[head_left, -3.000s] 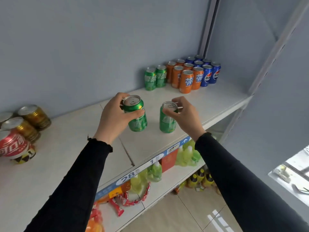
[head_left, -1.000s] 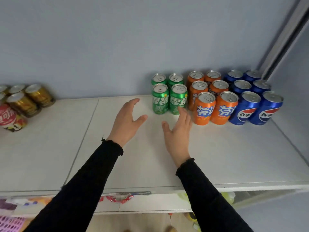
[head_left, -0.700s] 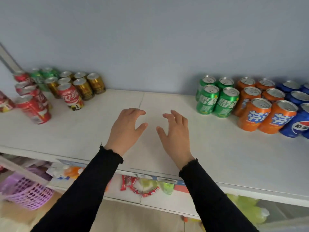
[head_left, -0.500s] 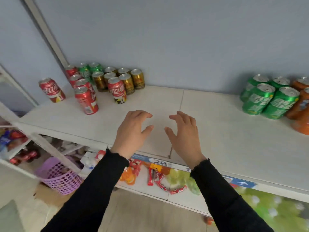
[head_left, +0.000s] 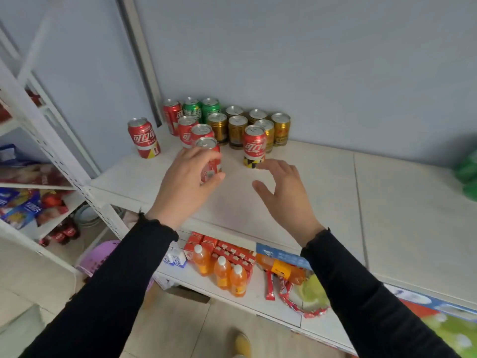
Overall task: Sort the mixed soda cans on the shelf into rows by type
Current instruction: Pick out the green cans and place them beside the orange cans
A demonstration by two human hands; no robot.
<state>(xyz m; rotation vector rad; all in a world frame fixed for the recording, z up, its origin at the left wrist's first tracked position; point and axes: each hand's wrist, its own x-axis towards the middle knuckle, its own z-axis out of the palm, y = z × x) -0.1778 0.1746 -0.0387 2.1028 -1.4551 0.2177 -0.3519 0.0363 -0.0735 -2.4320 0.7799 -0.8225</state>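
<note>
With the sorted green cans now off at the far right edge, the left hand (head_left: pixel 186 180) is curling around the nearest red aluminium cola can (head_left: pixel 209 157) by the white shelf's (head_left: pixel 322 192) left corner, while the right hand (head_left: pixel 282 191) is hovering released beside it.

We read white Chinese "可口" lettering on the red can (head_left: pixel 143 137) left of the gold cans (head_left: pixel 258 126); other labels blur beyond our reading.

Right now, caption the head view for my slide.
Left hand closing around a red cola can, open right hand nearing another.
</note>
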